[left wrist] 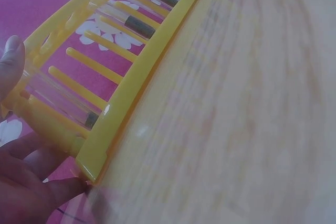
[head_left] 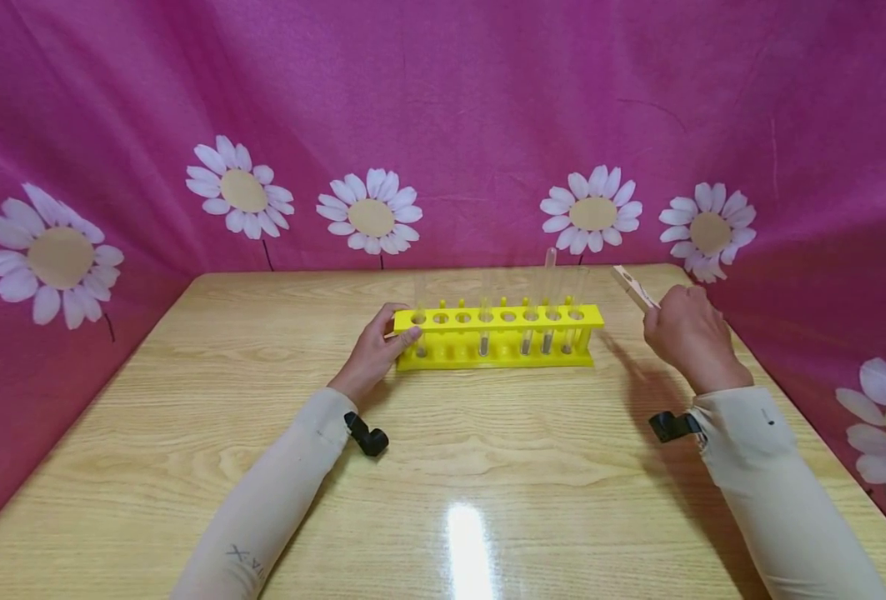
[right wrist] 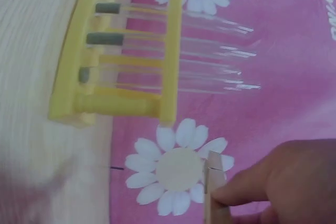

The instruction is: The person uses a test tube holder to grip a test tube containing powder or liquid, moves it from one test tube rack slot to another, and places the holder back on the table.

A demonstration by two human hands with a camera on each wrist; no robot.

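Observation:
A yellow test tube rack (head_left: 498,317) stands on the table, holding several clear test tubes (head_left: 484,340) with dark grey matter at their bottoms. My left hand (head_left: 373,348) grips the rack's left end, thumb on the front of the top bar; the left wrist view shows the fingers (left wrist: 39,177) around that end. To the right of the rack, my right hand (head_left: 688,335) holds a wooden test tube clamp (head_left: 634,287) raised above the table. Its tip points up and left, apart from the tubes. In the right wrist view, the clamp (right wrist: 214,182) is pinched by the fingers and partly hidden.
The wood-grain table (head_left: 382,500) carries a bright light reflection near its front. A pink cloth (head_left: 443,100) with white flowers hangs behind and at both sides. Black wrist devices (head_left: 367,435) sit on both sleeves. Pegs (left wrist: 94,66) line the rack's back.

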